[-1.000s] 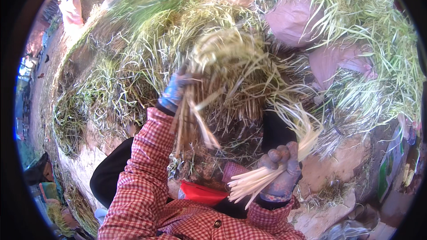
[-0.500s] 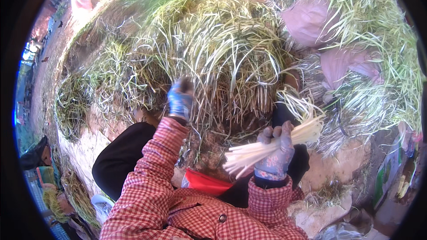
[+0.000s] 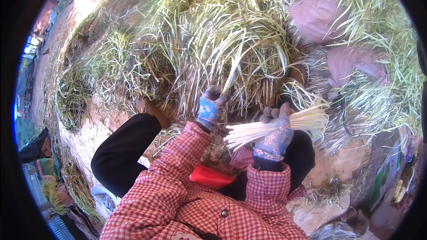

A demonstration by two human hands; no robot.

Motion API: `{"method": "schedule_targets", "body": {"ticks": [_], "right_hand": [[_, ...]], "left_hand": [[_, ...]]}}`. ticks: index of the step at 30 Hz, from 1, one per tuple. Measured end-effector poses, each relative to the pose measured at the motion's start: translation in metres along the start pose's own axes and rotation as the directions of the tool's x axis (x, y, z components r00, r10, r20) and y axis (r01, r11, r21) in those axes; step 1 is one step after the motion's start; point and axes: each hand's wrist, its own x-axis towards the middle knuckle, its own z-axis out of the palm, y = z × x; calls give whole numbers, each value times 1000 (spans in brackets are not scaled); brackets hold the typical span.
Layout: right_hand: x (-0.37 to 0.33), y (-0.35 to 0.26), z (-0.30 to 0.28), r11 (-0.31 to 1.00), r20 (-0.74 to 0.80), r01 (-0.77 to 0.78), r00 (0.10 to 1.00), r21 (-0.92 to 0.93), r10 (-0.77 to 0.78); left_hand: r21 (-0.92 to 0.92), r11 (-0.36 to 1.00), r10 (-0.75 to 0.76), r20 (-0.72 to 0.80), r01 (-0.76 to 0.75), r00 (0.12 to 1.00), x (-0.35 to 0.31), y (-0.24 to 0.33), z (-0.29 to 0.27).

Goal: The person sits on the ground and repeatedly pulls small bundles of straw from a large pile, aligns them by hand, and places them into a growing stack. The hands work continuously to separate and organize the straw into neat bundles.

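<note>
A large heap of long leafy green stalks (image 3: 231, 31), which look like chives or garlic greens, lies in front of me with the brownish stem ends toward me. At its near edge my left hand (image 3: 211, 108), in a blue patterned glove with dark fingertips, is closed on a few pale stalks (image 3: 232, 72) whose leaves run up over the heap. My right hand (image 3: 276, 134), in a similar flowered glove, grips a bundle of cleaned white stalks (image 3: 307, 122). Their cut-looking ends point left and the paler leafy ends point right.
My bent knees in black trousers (image 3: 122, 151) flank the heap's near side. A red cloth (image 3: 210, 176) lies by my lap. Pinkish cloth (image 3: 318, 15) and more green stalks (image 3: 400, 75) lie at the right. Clear plastic (image 3: 344, 231) sits at the lower right.
My left hand has moved right along the heap's near edge and now pinches pale stalks. The right hand still holds the white bundle, nearly in place.
</note>
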Motion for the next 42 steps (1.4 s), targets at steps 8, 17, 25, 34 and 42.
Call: {"method": "schedule_targets", "body": {"ticks": [8, 17, 25, 34, 42], "right_hand": [[11, 9, -7, 994, 18, 91, 996, 67, -92], [13, -7, 6, 956, 255, -61, 967, 288, -15], [16, 15, 12, 1000, 208, -20, 978, -16, 23], [34, 34, -4, 895, 322, 158, 947, -418, -17], [28, 31, -3, 816, 375, 292, 922, -499, -101]], "left_hand": [[-170, 982, 94, 46, -84, 995, -63, 115, -27], [-17, 993, 115, 55, -114, 992, -81, 141, -22], [-160, 987, 21, 78, -8, 997, -61, 99, 22], [232, 904, 294, 273, -359, 916, -56, 81, 25], [426, 638, 481, 430, -642, 764, -57, 78, -1]]}}
